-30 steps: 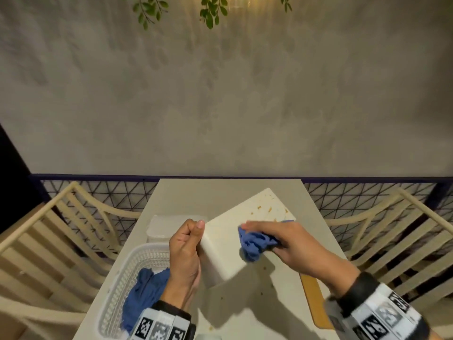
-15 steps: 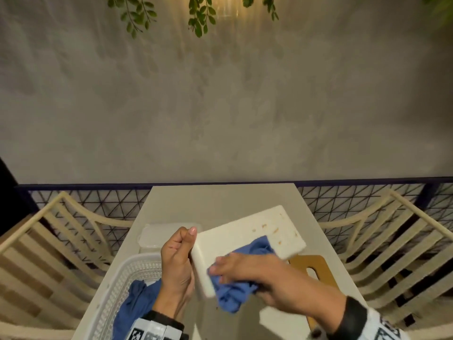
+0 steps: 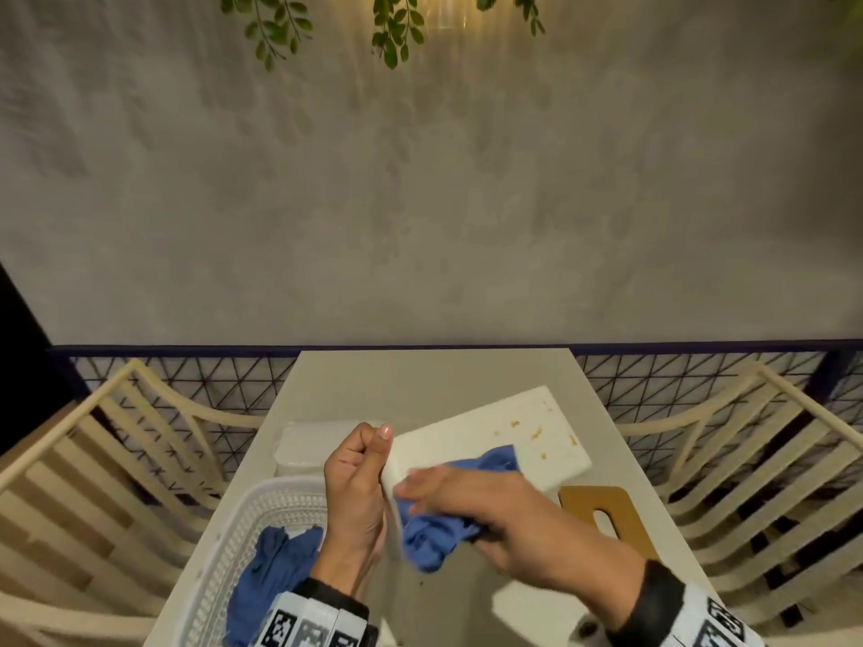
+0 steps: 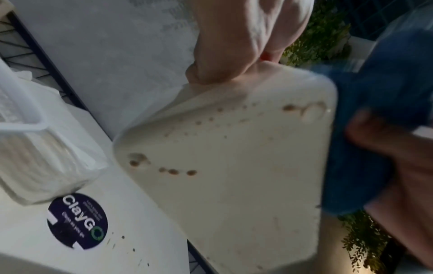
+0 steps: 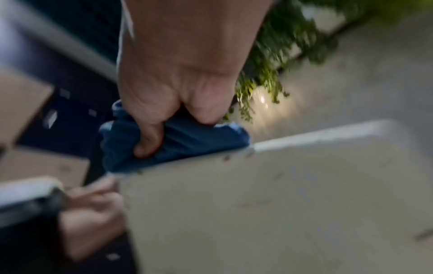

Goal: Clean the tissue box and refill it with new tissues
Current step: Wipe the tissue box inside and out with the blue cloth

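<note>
I hold the white tissue box (image 3: 513, 436) tilted above the table. My left hand (image 3: 369, 448) grips its left end, thumb up along the edge. Orange-brown stains speckle the box's far right part and its underside (image 4: 234, 166). My right hand (image 3: 448, 502) grips a bunched blue cloth (image 3: 434, 539) and presses it against the near left corner of the box. The right wrist view is blurred; there the fingers (image 5: 150, 140) curl into the cloth (image 5: 187, 144) on the box edge (image 5: 281, 204). A wrapped pack of white tissues (image 3: 317, 441) lies on the table behind my left hand.
A brown wooden lid with a slot (image 3: 602, 511) lies on the white table (image 3: 420, 380) at the right. A white mesh basket (image 3: 243, 520) at the near left holds another blue cloth (image 3: 271, 567). Cream slatted chairs (image 3: 116, 459) (image 3: 747, 459) flank the table.
My right hand has wiped the cloth from the middle of the box down to its near left corner. The box has swung flatter and lower in my left hand.
</note>
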The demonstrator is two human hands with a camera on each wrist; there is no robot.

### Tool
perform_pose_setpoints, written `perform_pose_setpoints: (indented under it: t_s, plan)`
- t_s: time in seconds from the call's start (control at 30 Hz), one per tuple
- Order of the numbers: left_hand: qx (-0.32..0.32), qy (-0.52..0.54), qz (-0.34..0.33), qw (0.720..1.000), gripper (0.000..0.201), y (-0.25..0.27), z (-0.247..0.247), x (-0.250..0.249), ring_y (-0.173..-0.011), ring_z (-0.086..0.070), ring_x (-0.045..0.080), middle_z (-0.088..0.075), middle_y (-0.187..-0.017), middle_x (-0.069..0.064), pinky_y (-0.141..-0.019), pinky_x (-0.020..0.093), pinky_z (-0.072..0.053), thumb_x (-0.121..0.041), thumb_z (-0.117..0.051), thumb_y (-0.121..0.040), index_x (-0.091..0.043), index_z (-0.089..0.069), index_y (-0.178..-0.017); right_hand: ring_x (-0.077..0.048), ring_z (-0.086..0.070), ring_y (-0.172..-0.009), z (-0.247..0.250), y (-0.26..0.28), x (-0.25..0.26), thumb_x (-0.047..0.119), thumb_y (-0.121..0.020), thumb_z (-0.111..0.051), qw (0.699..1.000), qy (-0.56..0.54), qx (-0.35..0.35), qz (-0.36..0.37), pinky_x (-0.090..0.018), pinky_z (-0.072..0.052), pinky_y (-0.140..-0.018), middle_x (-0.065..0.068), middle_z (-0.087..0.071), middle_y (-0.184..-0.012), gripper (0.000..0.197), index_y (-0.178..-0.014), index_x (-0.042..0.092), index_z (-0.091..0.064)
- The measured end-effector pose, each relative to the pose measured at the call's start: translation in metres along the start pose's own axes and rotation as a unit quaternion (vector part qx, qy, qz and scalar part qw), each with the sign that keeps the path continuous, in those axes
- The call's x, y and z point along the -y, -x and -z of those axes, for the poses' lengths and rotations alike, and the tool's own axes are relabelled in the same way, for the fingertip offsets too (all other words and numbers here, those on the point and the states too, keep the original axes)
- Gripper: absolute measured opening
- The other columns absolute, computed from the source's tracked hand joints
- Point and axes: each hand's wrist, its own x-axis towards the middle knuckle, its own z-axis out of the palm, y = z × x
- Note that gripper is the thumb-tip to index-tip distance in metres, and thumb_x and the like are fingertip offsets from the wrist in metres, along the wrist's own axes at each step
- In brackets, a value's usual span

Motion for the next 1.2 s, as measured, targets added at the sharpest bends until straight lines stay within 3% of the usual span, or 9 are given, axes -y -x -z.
perform_pose_setpoints:
  t_s: [0.17, 0.33, 0.4, 0.5, 0.67, 0.83, 0.97, 1.13, 1.2]
  plan:
    - [0.024, -0.008, 0.019, 1.0, 0.036, 0.002, 0.004, 0.002, -0.051, -0.037, 0.009, -0.04, -0.051, -0.002, -0.047, 0.02, -0.035, -0.014, -0.066, -0.076, -0.023, -0.045, -0.047, 0.019, -0.039, -0.118, 0.029, -0.017, -0.02, -0.009, -0.073, -0.057, 0.993, 0.044, -0.072, -0.087, -0.019, -0.037, -0.105, 0.01, -0.053, -0.125, 0.052, -0.121, 0.009, -0.06]
    - [-0.006, 0.042, 0.018, 0.999, 0.031, -0.007, 0.009, -0.007, -0.051, -0.04, 0.011, -0.044, -0.05, -0.004, -0.051, 0.026, -0.04, -0.016, -0.055, -0.08, -0.021, -0.046, -0.051, -0.014, -0.048, -0.126, -0.006, -0.022, 0.011, 0.004, -0.083, -0.049, 0.999, 0.005, 0.019, 0.032, -0.029, -0.037, -0.108, -0.01, -0.059, -0.128, 0.038, -0.12, 0.007, -0.058]
    - [-0.011, 0.029, 0.015, 0.999, 0.033, -0.009, 0.018, -0.011, -0.055, -0.037, 0.012, -0.043, -0.05, -0.006, -0.056, 0.029, -0.033, -0.016, -0.056, -0.079, -0.022, -0.046, -0.048, -0.006, -0.045, -0.128, 0.011, -0.007, 0.004, 0.016, -0.087, -0.051, 0.998, -0.007, 0.067, 0.0, -0.024, -0.035, -0.109, -0.004, -0.058, -0.13, 0.034, -0.119, 0.01, -0.059]
    - [-0.046, 0.009, 0.013, 0.999, 0.044, -0.013, 0.023, -0.01, -0.058, -0.036, 0.012, -0.044, -0.049, -0.007, -0.059, 0.03, -0.03, -0.007, -0.051, -0.089, -0.022, -0.044, -0.048, 0.011, -0.039, -0.126, 0.027, -0.001, -0.021, 0.012, -0.088, -0.058, 0.999, 0.032, -0.034, -0.026, -0.027, -0.037, -0.106, 0.005, -0.055, -0.128, 0.033, -0.12, 0.016, -0.059]
    - [-0.093, 0.024, 0.041, 0.994, 0.037, -0.021, 0.019, -0.006, -0.057, -0.039, 0.015, -0.047, -0.047, -0.006, -0.058, 0.032, -0.034, -0.005, -0.051, -0.092, -0.015, -0.04, -0.057, -0.017, -0.048, -0.128, -0.015, -0.009, -0.005, -0.011, -0.083, -0.057, 0.996, 0.041, 0.02, 0.078, -0.034, -0.036, -0.109, -0.014, -0.057, -0.129, 0.033, -0.114, -0.002, -0.062]
    - [-0.109, 0.014, 0.046, 0.993, 0.039, -0.021, 0.017, -0.006, -0.055, -0.038, 0.011, -0.047, -0.045, -0.008, -0.057, 0.028, -0.032, -0.006, -0.051, -0.092, -0.015, -0.037, -0.057, -0.004, -0.043, -0.129, 0.009, 0.006, -0.03, -0.018, -0.076, -0.06, 0.992, 0.067, -0.104, 0.039, -0.028, -0.038, -0.107, -0.004, -0.057, -0.127, 0.05, -0.117, 0.011, -0.056]
    - [-0.117, 0.015, 0.065, 0.991, 0.039, -0.022, 0.013, 0.001, -0.046, -0.045, 0.009, -0.049, -0.042, -0.007, -0.047, 0.022, -0.042, -0.008, -0.052, -0.092, -0.015, -0.039, -0.056, -0.021, -0.053, -0.123, -0.034, -0.01, -0.001, -0.01, -0.083, -0.061, 0.986, 0.079, -0.049, 0.135, -0.034, -0.041, -0.105, -0.016, -0.061, -0.123, 0.031, -0.112, 0.001, -0.059]
    - [-0.116, 0.026, 0.049, 0.992, 0.037, -0.021, 0.011, -0.007, -0.055, -0.042, 0.011, -0.049, -0.049, -0.005, -0.057, 0.027, -0.036, -0.007, -0.05, -0.093, -0.015, -0.039, -0.059, -0.002, -0.044, -0.128, 0.014, 0.013, -0.037, -0.008, -0.08, -0.06, 0.989, 0.075, -0.128, 0.009, -0.024, -0.037, -0.107, 0.019, -0.05, -0.135, 0.048, -0.12, 0.019, -0.055]
    - [-0.114, 0.009, 0.034, 0.993, 0.038, -0.023, 0.011, -0.006, -0.057, -0.038, 0.014, -0.046, -0.051, -0.003, -0.056, 0.029, -0.034, -0.007, -0.052, -0.092, -0.016, -0.038, -0.057, -0.001, -0.045, -0.126, 0.005, 0.005, -0.028, -0.007, -0.08, -0.061, 0.991, 0.065, -0.115, -0.003, -0.024, -0.038, -0.106, 0.015, -0.053, -0.132, 0.046, -0.118, 0.017, -0.057]
